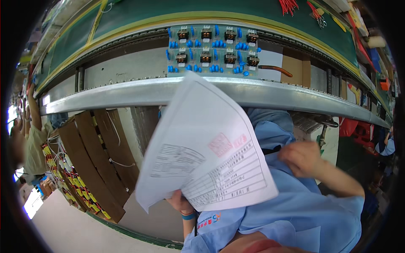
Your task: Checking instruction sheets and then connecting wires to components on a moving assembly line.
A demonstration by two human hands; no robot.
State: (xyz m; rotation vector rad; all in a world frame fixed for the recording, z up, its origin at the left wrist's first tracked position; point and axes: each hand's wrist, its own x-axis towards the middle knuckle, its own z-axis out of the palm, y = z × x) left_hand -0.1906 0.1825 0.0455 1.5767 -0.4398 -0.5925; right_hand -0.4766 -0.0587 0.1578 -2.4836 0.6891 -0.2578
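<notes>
My left hand [180, 201] grips a sheet of printed paper [198, 126] by its lower edge, with most of its fingers hidden behind the sheet. The paper is bent, with red stamps, lines of print and a drawing on it. My right hand [300, 158] is curled in front of my blue shirt, to the right of the paper; whatever its fingers may hold cannot be made out. Beyond the paper's top corner, a panel of circuit boards [213, 43] with blue discs and black copper-wound parts rests across the conveyor rails.
A metal conveyor rail [126, 93] runs across in front of me. An orange-brown rod [276, 70] lies right of the boards. Cardboard dividers with wired parts [90, 156] stand at left. Red wires [288, 6] lie on the green bench [236, 8]. Another person's arm [34, 105] is at far left.
</notes>
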